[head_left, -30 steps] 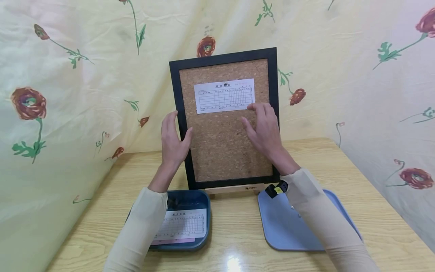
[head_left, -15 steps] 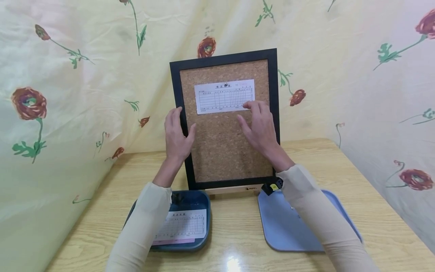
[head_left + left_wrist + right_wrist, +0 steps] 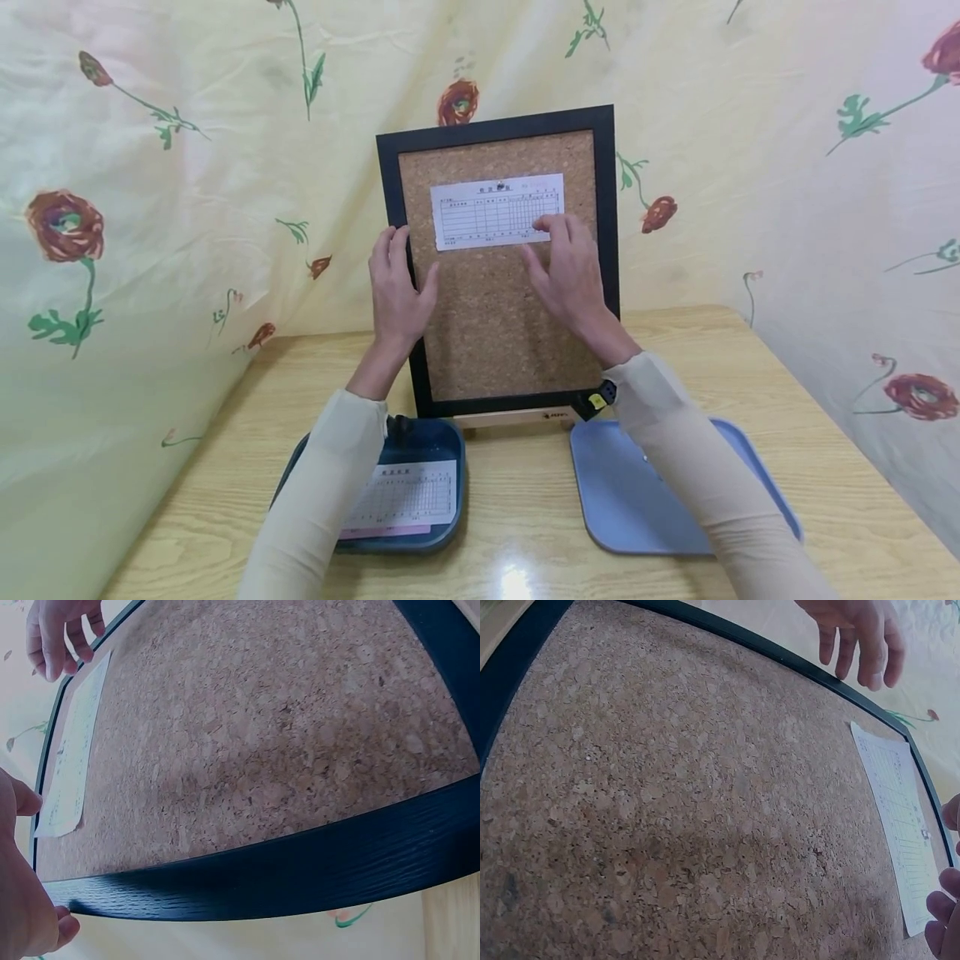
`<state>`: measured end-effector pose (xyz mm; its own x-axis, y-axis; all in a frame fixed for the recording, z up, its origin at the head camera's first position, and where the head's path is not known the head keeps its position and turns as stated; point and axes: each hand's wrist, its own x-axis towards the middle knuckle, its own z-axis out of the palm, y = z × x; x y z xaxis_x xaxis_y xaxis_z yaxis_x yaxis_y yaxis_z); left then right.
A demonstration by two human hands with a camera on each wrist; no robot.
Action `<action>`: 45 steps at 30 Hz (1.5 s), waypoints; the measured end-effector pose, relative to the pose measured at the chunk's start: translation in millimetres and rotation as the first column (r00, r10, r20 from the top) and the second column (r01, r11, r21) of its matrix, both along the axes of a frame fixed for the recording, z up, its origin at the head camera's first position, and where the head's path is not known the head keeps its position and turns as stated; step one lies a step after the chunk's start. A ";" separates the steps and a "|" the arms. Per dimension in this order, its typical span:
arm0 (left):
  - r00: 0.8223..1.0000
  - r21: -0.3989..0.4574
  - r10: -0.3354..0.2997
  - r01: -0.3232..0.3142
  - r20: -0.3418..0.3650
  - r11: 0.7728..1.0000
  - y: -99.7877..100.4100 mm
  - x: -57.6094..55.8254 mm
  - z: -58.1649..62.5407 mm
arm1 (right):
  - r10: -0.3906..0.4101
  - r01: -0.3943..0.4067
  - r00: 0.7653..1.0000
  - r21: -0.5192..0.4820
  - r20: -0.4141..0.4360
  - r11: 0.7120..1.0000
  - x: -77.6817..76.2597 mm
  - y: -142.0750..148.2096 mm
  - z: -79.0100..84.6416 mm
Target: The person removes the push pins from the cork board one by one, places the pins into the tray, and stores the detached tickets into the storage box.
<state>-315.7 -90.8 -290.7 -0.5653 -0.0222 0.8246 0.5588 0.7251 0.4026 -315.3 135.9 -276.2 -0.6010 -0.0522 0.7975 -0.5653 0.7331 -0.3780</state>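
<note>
A cork board (image 3: 510, 333) in a black frame stands leaning back on a wooden base. Near its top hangs a white printed form (image 3: 480, 218), held by a small pin (image 3: 500, 187). My left hand (image 3: 400, 292) is at the board's left frame edge, thumb apart and fingers loosely bent; nothing is in its grasp. In front of the form's lower right part hovers my right hand (image 3: 572, 271), fingers and thumb apart with nothing between them. Seen from the right wrist, the form (image 3: 900, 825) lies along the board's top, and the left hand (image 3: 866, 634) is by the frame.
A dark blue tray (image 3: 460, 500) at the left holds another white form (image 3: 412, 492) over a pink sheet (image 3: 386, 532). To the right lies a light blue tray (image 3: 622, 500), partly covered by my right sleeve. A flowered cloth (image 3: 690, 108) hangs behind the wooden table (image 3: 517, 500).
My left hand has moved up and slightly right along the frame. My right hand has moved slightly left and up, in front of the form's lower right part. Board and form stay put.
</note>
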 end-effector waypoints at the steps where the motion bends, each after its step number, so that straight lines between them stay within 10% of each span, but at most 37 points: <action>1: 1.000 -0.001 -0.002 0.002 -0.010 1.000 0.0 -0.9 0.9 | -0.001 0.001 1.000 -0.001 0.000 1.000 -0.7 -0.2 0.8; 45: 0.999 -0.059 0.037 -0.038 -0.023 0.998 7.9 -24.0 14.3 | -0.037 0.041 0.998 0.084 -0.048 0.996 -24.6 -17.5 24.1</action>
